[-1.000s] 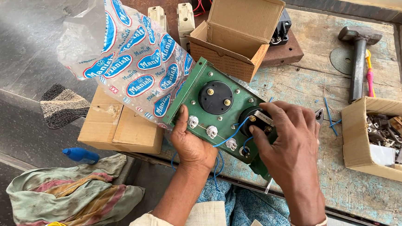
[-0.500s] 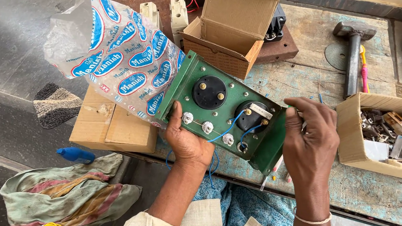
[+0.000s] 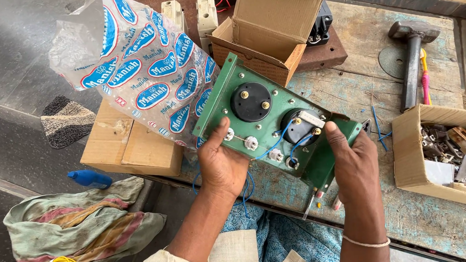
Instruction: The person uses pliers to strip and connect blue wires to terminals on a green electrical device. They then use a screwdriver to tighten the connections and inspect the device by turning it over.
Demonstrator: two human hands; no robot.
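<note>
Nearest the camera lie one crumpled striped cloth [image 3: 76, 229] and one blue bottle [image 3: 90, 179], low at the left. Two hands hold one green metal panel [image 3: 276, 123] above the edge of the worn workbench [image 3: 427, 224]. The left hand [image 3: 223, 163] grips the panel's lower left edge, thumb pressed on its face; the right hand [image 3: 352, 165] clasps the lower right end, thumb up beside a gauge. The panel sits between the two hands, tilted, its back side showing: two round black gauge backs [image 3: 251, 101], several small white terminals, thin blue wires [image 3: 281, 142] running between them. Left of it one closed cardboard box [image 3: 129, 146] carries one printed plastic bag [image 3: 139, 71], which touches the panel's left end. Right, one open box of metal parts [image 3: 447, 155]. Farther off stand one open empty carton [image 3: 266, 36], two cream switch bodies [image 3: 191, 12] and one hammer [image 3: 413, 55]
</note>
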